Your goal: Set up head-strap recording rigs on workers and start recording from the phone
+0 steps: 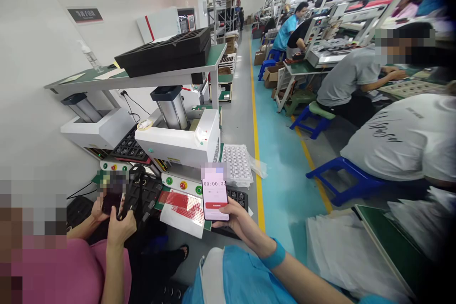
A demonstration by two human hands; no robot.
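My right hand (233,216) grips a smartphone (215,199) upright, thumb resting low on its screen. A timer reading zeros and a red button show on the display. Below the phone's left side lies a sheet with red stickers (183,206) on a white backing. Behind it, a white press machine (178,140) carries green and red buttons on its front panel. My left hand is out of the picture.
On my left, a co-worker in pink (71,270) holds another phone (113,199) in both hands. A black foam tray stack (166,54) sits on the shelf above the presses. Clear plastic trays (237,164) lie right of the press. Seated workers and blue stools (342,175) line the aisle's right side.
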